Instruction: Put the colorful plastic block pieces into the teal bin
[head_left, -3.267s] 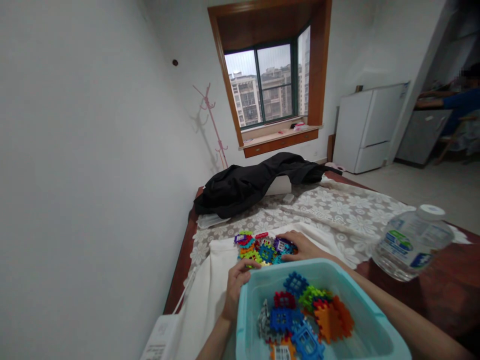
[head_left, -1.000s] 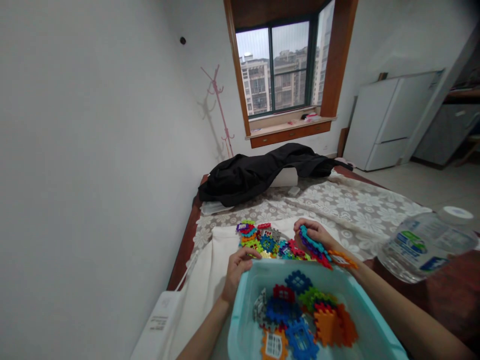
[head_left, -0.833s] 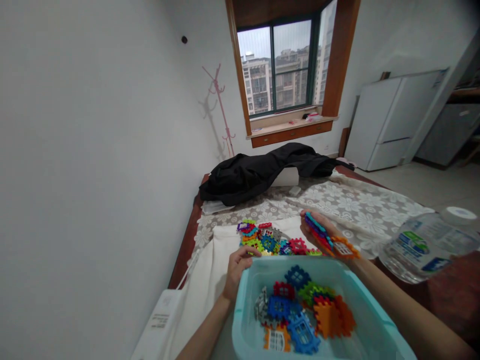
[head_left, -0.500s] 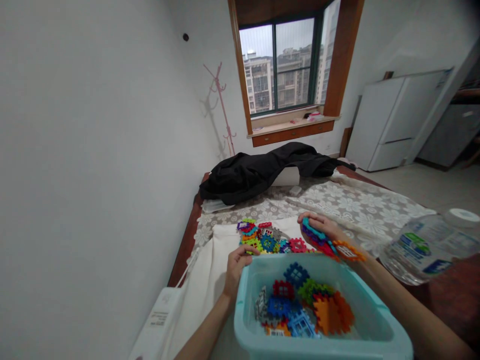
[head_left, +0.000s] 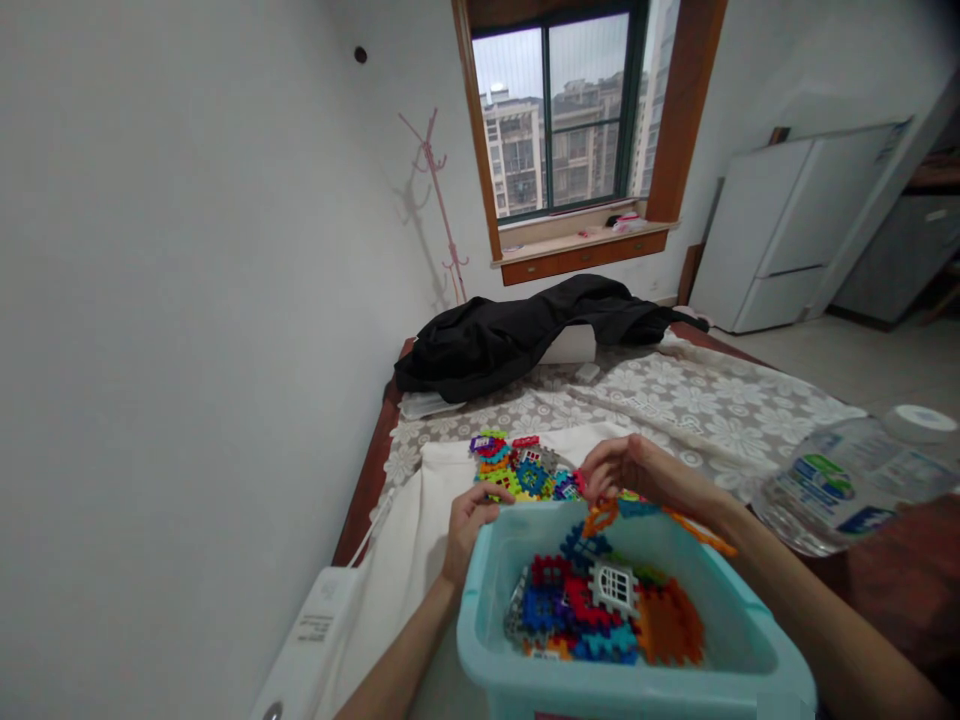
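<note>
In the head view, my left hand is closed on the far left corner of a light teal plastic basin, its fingers over the rim. Inside lie several toothed plastic building blocks: a white-grey window piece, a blue block, and a big orange block. Above the far rim, my right hand has its fingers loosely curled and apart. Just beneath its fingertips is an orange block. Another orange block is by the right rim under my wrist.
A pile of coloured blocks lies on white cloth beyond the basin. At the right stands a large clear plastic bottle. Black fabric lies across the far end, and a white device sits by the left wall.
My right hand has moved left and turned over by the far rim. The stack it held has come apart; red, light blue and white-grey blocks now lie in the basin. My left hand stays put.
</note>
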